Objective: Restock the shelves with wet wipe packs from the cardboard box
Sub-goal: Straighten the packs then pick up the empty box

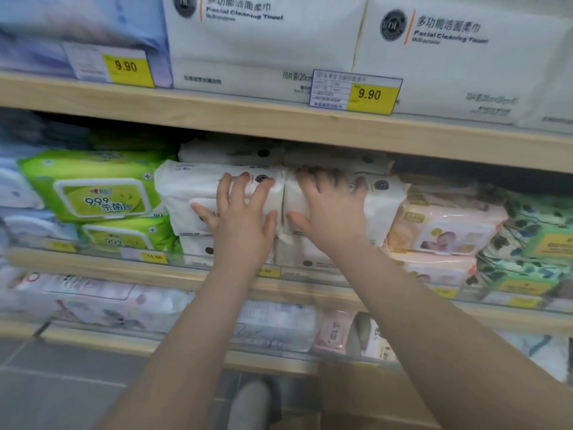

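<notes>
I note two yellow price tags [373, 95] reading 9.90 on the upper ledge, grey floor tiles [62, 383] below, and a grey shoe [251, 405].

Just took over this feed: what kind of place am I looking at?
Most likely a retail store aisle. Wooden shelves carry yellow price tags reading 9.90, and packaged wipes are stacked in rows, such as the green packs beside the white packs both hands press on.

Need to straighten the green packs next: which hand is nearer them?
Left. The left hand presses the white pack beside the green packs; the right hand is one pack farther.
</notes>
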